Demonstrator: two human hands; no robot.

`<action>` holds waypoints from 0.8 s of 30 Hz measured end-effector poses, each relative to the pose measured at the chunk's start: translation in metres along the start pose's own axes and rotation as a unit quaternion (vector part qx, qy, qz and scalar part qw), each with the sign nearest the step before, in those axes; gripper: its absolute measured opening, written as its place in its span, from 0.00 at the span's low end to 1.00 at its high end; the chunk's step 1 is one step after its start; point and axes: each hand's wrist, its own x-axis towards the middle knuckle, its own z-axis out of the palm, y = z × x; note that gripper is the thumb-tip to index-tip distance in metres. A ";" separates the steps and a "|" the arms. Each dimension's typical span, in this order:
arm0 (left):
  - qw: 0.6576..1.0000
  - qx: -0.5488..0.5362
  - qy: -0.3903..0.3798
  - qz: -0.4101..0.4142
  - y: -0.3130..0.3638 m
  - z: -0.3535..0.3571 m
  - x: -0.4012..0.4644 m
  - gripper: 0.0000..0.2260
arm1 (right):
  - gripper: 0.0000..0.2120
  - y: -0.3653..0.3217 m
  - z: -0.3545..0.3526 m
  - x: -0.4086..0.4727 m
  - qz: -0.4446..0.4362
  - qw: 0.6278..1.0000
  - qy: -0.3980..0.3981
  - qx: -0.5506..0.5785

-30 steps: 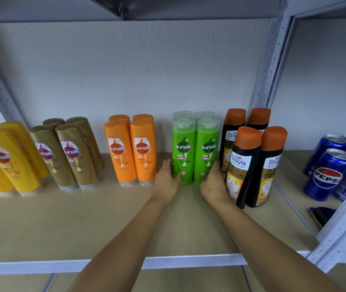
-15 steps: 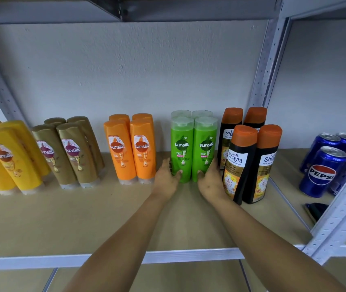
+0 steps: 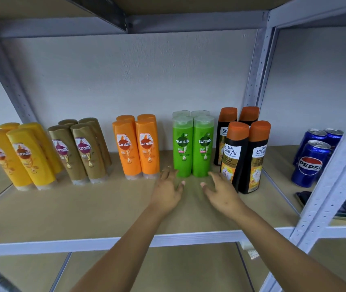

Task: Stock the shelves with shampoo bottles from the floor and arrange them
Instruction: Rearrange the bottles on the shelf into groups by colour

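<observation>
Head view looks down onto a tan shelf (image 3: 104,207) in a grey metal rack, where the shampoo bottles stand in colour groups along the back wall. From the left: yellow bottles (image 3: 23,159), olive-brown bottles (image 3: 81,150), orange bottles (image 3: 137,146), green bottles (image 3: 193,144), then black bottles with orange caps (image 3: 243,152). Each group stands two deep, two in front and two behind, all upright, though the wide lens makes the outer ones seem to lean.

Both arms reach in over the shelf's front edge. The left hand (image 3: 166,191) hovers just in front of the green pair, fingers spread and loose, holding nothing; its fingertips are near the base of the left green bottle, and I cannot tell whether they touch it. The right hand (image 3: 220,191) is likewise spread wide and holds nothing, lying between the green bottles and the front black bottle, close beside the latter.

In the next bay to the right stand blue Pepsi cans (image 3: 311,163), with a dark flat object (image 3: 303,198) lying in front of them.
</observation>
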 end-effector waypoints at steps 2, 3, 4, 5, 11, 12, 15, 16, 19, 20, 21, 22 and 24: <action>1.000 0.001 -0.005 0.000 0.006 0.000 -0.008 0.22 | 0.24 0.002 -0.015 -0.018 0.001 1.000 -0.002 0.004; 1.000 -0.004 -0.004 0.001 0.010 0.001 -0.011 0.21 | 0.23 0.004 -0.023 -0.026 0.003 1.000 0.002 0.006; 1.000 -0.011 -0.005 0.000 0.015 0.003 -0.013 0.21 | 0.23 0.007 -0.030 -0.032 0.006 1.000 0.008 0.008; 1.000 -0.020 -0.009 0.001 0.021 0.005 -0.015 0.21 | 0.22 0.010 -0.036 -0.037 0.007 1.000 0.019 0.008; 0.997 -0.075 -0.019 0.018 0.061 0.023 -0.013 0.21 | 0.18 0.029 -0.066 -0.049 0.022 0.995 0.091 0.021; 0.996 -0.085 -0.017 0.019 0.068 0.027 -0.012 0.21 | 0.17 0.034 -0.069 -0.048 0.021 0.994 0.103 0.027; 0.992 -0.121 -0.023 0.014 0.086 0.036 -0.006 0.23 | 0.17 0.042 -0.077 -0.045 0.026 0.986 0.148 0.068; 0.991 -0.131 -0.026 0.011 0.090 0.039 -0.002 0.23 | 0.17 0.044 -0.079 -0.043 0.033 0.982 0.161 0.089; 0.984 -0.174 -0.044 -0.013 0.097 0.048 0.010 0.27 | 0.17 0.047 -0.080 -0.035 0.058 0.972 0.178 0.144; 0.979 -0.195 -0.054 -0.024 0.098 0.050 0.013 0.29 | 0.18 0.049 -0.078 -0.031 0.066 0.968 0.179 0.166; 0.974 -0.212 -0.065 -0.035 0.098 0.053 0.017 0.31 | 0.19 0.049 -0.076 -0.028 0.075 0.963 0.176 0.191; 0.971 -0.223 -0.076 -0.044 0.098 0.056 0.021 0.32 | 0.20 0.051 -0.075 -0.024 0.084 0.957 0.176 0.215; 0.963 -0.244 -0.097 -0.058 0.095 0.063 0.030 0.35 | 0.23 0.055 -0.070 -0.017 0.096 0.945 0.177 0.259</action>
